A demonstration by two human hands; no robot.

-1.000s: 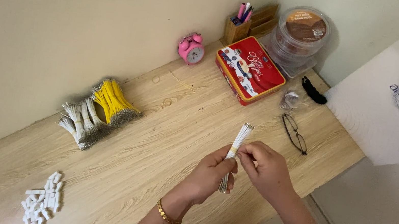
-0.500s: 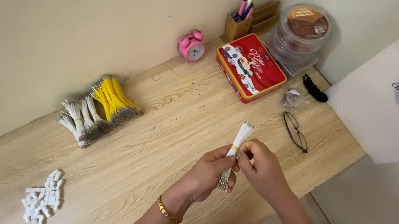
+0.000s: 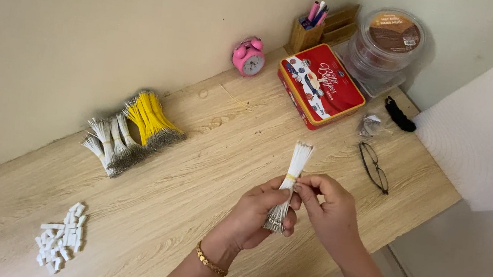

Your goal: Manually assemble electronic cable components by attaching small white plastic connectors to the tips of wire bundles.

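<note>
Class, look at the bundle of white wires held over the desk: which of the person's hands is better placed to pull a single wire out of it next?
Probably the right hand. Its fingertips pinch at the yellow band on the white wire bundle, while the left hand wraps the bundle's lower part and steadies it.

A slim bundle of white wires [image 3: 290, 179] stands nearly upright, tilted slightly right. A yellow band circles it just above the grip. Its metal-tipped lower ends poke out below the grip.
</note>
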